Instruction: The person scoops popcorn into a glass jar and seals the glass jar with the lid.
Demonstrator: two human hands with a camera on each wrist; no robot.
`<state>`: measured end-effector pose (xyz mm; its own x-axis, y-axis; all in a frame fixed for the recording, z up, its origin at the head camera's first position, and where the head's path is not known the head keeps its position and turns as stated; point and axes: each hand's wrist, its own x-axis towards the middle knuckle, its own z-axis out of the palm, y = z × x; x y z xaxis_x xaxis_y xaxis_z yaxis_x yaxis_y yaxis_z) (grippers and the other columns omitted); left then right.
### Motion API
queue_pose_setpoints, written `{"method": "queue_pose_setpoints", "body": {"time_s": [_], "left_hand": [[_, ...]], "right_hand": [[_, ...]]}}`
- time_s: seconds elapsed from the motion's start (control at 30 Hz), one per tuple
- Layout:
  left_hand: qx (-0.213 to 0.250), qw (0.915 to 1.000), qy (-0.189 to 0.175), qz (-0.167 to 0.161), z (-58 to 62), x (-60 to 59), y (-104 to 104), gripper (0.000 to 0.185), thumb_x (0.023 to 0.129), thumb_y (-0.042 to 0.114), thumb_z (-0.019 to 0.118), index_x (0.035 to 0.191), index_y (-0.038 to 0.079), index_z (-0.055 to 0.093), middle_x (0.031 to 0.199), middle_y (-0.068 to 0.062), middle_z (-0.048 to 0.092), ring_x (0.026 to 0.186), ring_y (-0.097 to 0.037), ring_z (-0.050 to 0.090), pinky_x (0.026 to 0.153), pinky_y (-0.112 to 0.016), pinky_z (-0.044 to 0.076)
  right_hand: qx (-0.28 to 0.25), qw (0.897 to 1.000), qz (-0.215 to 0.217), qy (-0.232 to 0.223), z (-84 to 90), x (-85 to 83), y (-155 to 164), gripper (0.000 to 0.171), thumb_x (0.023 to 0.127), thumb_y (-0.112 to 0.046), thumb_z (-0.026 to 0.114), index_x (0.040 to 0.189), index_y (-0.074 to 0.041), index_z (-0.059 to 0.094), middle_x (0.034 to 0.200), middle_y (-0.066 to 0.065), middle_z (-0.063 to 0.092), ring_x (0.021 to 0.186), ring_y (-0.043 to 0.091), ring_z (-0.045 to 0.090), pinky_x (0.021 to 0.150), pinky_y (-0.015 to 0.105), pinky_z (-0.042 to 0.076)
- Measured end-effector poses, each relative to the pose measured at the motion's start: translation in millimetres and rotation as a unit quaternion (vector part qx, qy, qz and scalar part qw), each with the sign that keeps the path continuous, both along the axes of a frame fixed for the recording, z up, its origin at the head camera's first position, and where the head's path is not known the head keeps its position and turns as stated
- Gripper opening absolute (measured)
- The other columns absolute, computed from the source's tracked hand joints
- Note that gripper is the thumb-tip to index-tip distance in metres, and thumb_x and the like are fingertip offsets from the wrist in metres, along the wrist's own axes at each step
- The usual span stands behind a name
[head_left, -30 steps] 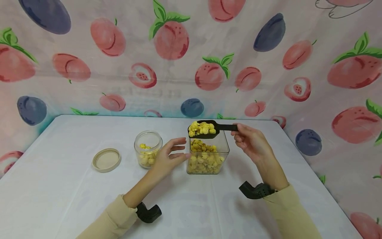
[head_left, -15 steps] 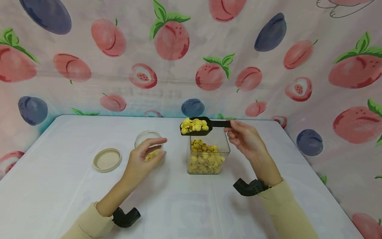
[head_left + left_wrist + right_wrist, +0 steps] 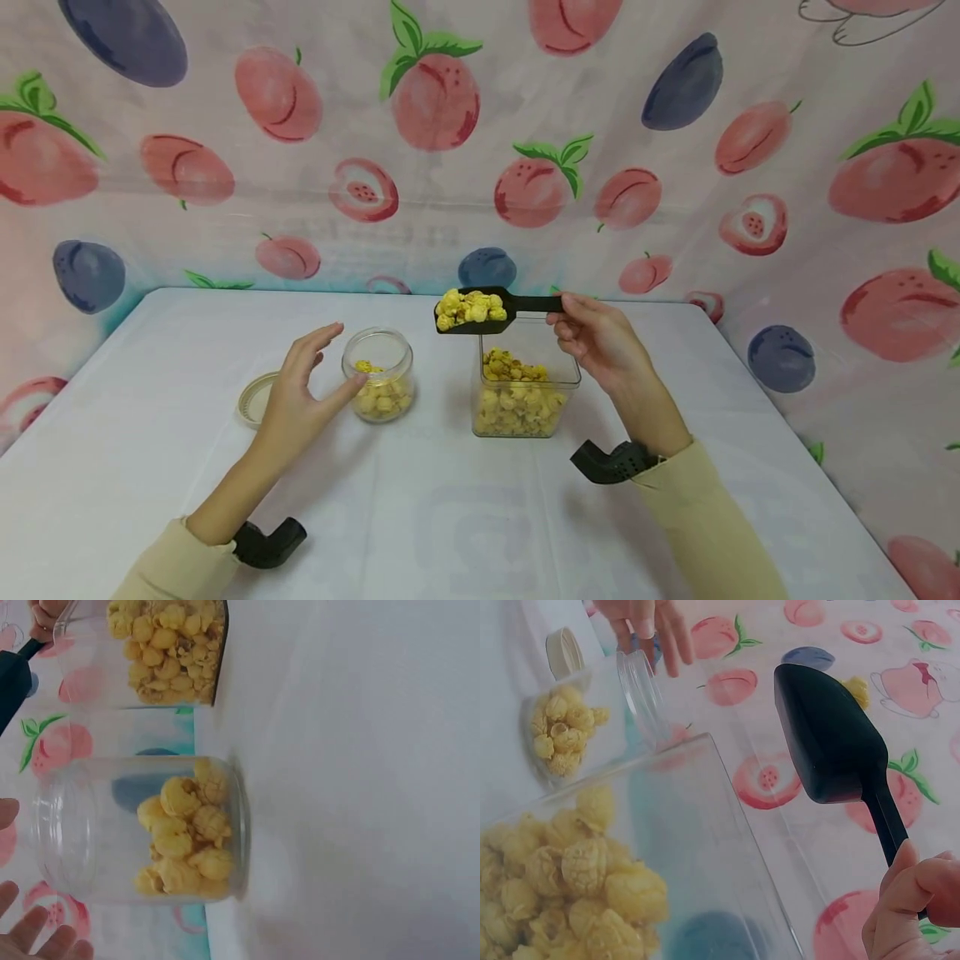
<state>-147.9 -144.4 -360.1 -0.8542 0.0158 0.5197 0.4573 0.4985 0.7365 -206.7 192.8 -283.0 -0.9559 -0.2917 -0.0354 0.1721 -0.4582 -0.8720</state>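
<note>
My right hand (image 3: 600, 342) pinches the handle of a black scoop (image 3: 829, 739), heaped with yellow popcorn (image 3: 471, 308). The scoop is held above the back left part of a clear square container (image 3: 525, 408) that is partly full of popcorn. To the left stands an uncovered round glass jar (image 3: 378, 383) with some popcorn in its lower half. My left hand (image 3: 296, 400) is beside the jar, its fingers spread and its thumb close to the jar's near side. In the left wrist view, the fingertips (image 3: 30, 926) appear near the jar's mouth.
Left of the jar, a cream round lid (image 3: 255, 400) lies on the white-covered table (image 3: 450, 517), partly hidden behind my left hand. A fruit-printed cloth (image 3: 427, 200) hangs behind the table and along its right side.
My left hand has moved left from between the two containers, past the jar to its left side. My right hand has carried the filled scoop left and slightly up.
</note>
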Motion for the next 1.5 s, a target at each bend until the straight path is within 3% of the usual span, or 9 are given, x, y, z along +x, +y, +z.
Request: {"method": "queue_pose_setpoints", "body": {"time_s": [0.1,0.17,0.3,0.47,0.63,0.9,1.1,1.27,1.5], "left_hand": [[0.014,0.9981,-0.06,-0.006,-2.7,-1.8,-6,0.065,0.082,0.013,0.071,0.139,0.008,0.04,0.138,-0.014,0.042,0.122,-0.03,0.044,0.103,-0.046,0.038],[0.025,0.9947,-0.098,-0.015,-5.4,-3.9,-9,0.065,0.084,0.016,0.07,0.139,0.007,0.038,0.139,-0.015,0.041,0.123,-0.032,0.045,0.101,-0.047,0.039],[0.042,0.986,-0.156,-0.04,-12.2,-8.9,-13,0.064,0.086,0.019,0.068,0.139,0.004,0.036,0.141,-0.014,0.04,0.124,-0.03,0.045,0.1,-0.044,0.042],[0.071,0.9758,-0.193,-0.075,-19.1,-12.5,-15,0.062,0.086,0.017,0.066,0.138,0.002,0.035,0.14,-0.015,0.039,0.123,-0.03,0.044,0.097,-0.031,0.047],[0.078,0.9705,-0.213,-0.082,-22.2,-13.3,-16,0.064,0.086,0.018,0.067,0.139,0.003,0.034,0.141,-0.016,0.038,0.124,-0.03,0.042,0.093,-0.018,0.047],[0.065,0.9685,-0.232,-0.064,-21.7,-13.6,-16,0.066,0.086,0.024,0.068,0.139,0.006,0.034,0.141,-0.013,0.039,0.125,-0.031,0.043,0.096,-0.032,0.047],[0.071,0.9691,-0.226,-0.07,-22.8,-15.3,-16,0.065,0.086,0.022,0.068,0.139,0.005,0.035,0.141,-0.014,0.039,0.124,-0.031,0.044,0.093,-0.024,0.049],[0.076,0.9686,-0.225,-0.073,-24.1,-16.3,-17,0.064,0.086,0.021,0.068,0.139,0.006,0.035,0.141,-0.014,0.039,0.124,-0.03,0.043,0.091,-0.017,0.047],[0.075,0.968,-0.228,-0.072,-23.9,-16.1,-17,0.065,0.086,0.023,0.068,0.139,0.006,0.035,0.141,-0.013,0.039,0.125,-0.029,0.042,0.093,-0.021,0.048]], "right_hand": [[-0.003,1.0,0.001,-0.004,0.4,-1.2,-3,0.017,0.099,-0.013,0.043,0.1,-0.004,0.057,0.068,0.006,0.067,0.05,0.009,0.047,0.041,0.014,0.033],[-0.001,1.0,0.001,-0.007,0.7,-2.0,-6,0.017,0.099,-0.013,0.042,0.1,-0.003,0.056,0.068,0.006,0.067,0.05,0.009,0.047,0.042,0.014,0.033],[0.01,1.0,0.001,-0.01,1.7,-3.2,-11,0.016,0.099,-0.013,0.042,0.101,-0.003,0.055,0.068,0.005,0.066,0.05,0.009,0.046,0.042,0.014,0.032],[0.02,1.0,0.001,-0.013,2.6,-4.3,-17,0.016,0.099,-0.013,0.041,0.103,-0.003,0.053,0.067,0.004,0.066,0.05,0.008,0.046,0.042,0.014,0.033],[0.024,1.0,0.006,-0.018,2.9,-5.7,-24,0.016,0.1,-0.013,0.039,0.106,-0.002,0.049,0.067,0.004,0.066,0.05,0.008,0.046,0.041,0.014,0.032],[0.025,0.999,0.013,-0.025,3.0,-8.5,-32,0.015,0.1,-0.013,0.038,0.104,-0.003,0.049,0.066,0.004,0.066,0.05,0.008,0.046,0.041,0.014,0.03],[0.051,0.998,0.011,-0.023,4.2,-10.1,-38,0.015,0.1,-0.013,0.038,0.103,-0.004,0.049,0.067,0.003,0.065,0.052,0.007,0.046,0.042,0.014,0.029],[0.081,0.996,0.022,-0.016,3.8,-13.6,-45,0.017,0.101,-0.014,0.037,0.111,-0.003,0.046,0.068,0.002,0.064,0.053,0.007,0.046,0.043,0.014,0.029],[0.115,0.993,0.032,-0.025,1.4,-18.9,-57,0.026,0.101,-0.013,0.037,0.123,0.0,0.041,0.069,0.002,0.063,0.053,0.007,0.043,0.043,0.014,0.029]]}}
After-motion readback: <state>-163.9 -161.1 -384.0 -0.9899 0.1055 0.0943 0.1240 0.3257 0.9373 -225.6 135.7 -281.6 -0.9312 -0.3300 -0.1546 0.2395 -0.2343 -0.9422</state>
